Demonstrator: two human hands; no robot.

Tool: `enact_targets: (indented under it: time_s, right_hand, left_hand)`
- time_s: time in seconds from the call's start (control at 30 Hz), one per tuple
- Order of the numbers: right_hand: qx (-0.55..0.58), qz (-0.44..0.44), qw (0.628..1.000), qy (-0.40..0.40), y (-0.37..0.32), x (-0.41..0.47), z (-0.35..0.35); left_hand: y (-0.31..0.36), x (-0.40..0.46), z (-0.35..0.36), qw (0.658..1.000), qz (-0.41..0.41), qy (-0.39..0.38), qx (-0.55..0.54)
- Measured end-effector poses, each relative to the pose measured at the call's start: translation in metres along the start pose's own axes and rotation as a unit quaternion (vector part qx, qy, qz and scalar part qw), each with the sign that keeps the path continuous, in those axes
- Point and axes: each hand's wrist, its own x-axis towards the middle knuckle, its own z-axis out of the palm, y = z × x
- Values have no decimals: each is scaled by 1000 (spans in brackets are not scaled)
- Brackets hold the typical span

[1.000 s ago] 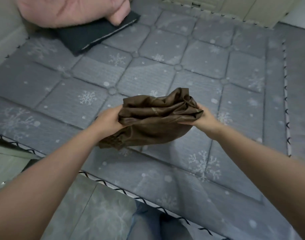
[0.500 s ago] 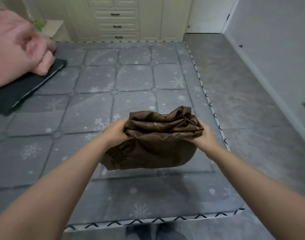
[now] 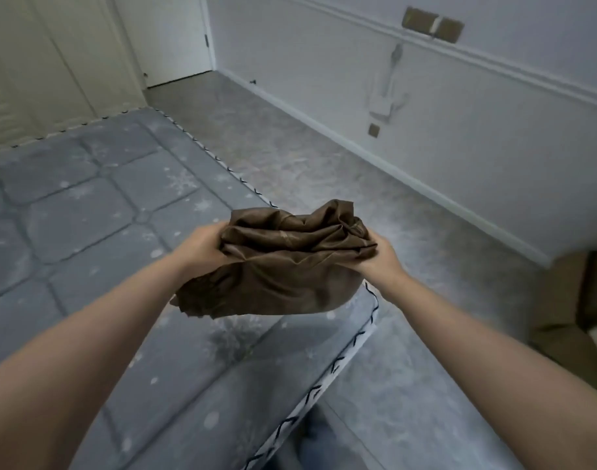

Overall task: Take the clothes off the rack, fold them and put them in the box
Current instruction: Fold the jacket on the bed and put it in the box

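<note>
Brown garment now beyond mattress edge.

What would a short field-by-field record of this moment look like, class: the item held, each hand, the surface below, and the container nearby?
Item held: folded brown garment, lifted off the mattress
Left hand: grips the garment's left side
Right hand: grips its right side
Surface below: grey quilted mattress, near its corner
Container: cardboard box on the floor at right, partly in view
</note>
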Motion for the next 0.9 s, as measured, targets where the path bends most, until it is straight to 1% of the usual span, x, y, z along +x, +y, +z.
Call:
enact_targets:
  time_s: [0.13,0.23,0.33,0.47,0.5,0.57,0.67,0.77,0.9]
  right_hand:
    - [-15,29,994,104,3,-58,-40]
    - [-32,53,980,188,5,-108,-75]
    - [-20,63,964,257,8,-156,-117]
    - [-37,72,938,337,13,-232,-174]
    - [-43,80,936,341,17,-244,-184]
    - [-44,95,926,363,28,-287,-214]
    - [-44,110,901,418,42,-355,-256]
    - [-37,116,876,467,53,-429,-296]
    - [-2,129,842,524,66,-526,-347]
  left_hand:
    - [48,23,25,995,85,-57,4]
    - [93,36,54,984,139,-112,1]
    - [148,42,86,967,191,-168,-3]
    - [226,41,140,947,241,-214,-3]
    - [238,39,150,946,239,-218,-6]
    - [281,30,180,937,255,-237,-12]
    - [344,11,232,923,286,-258,-2]
    - [408,-22,289,901,315,-298,-12]
    - [488,-74,361,877,354,-325,10]
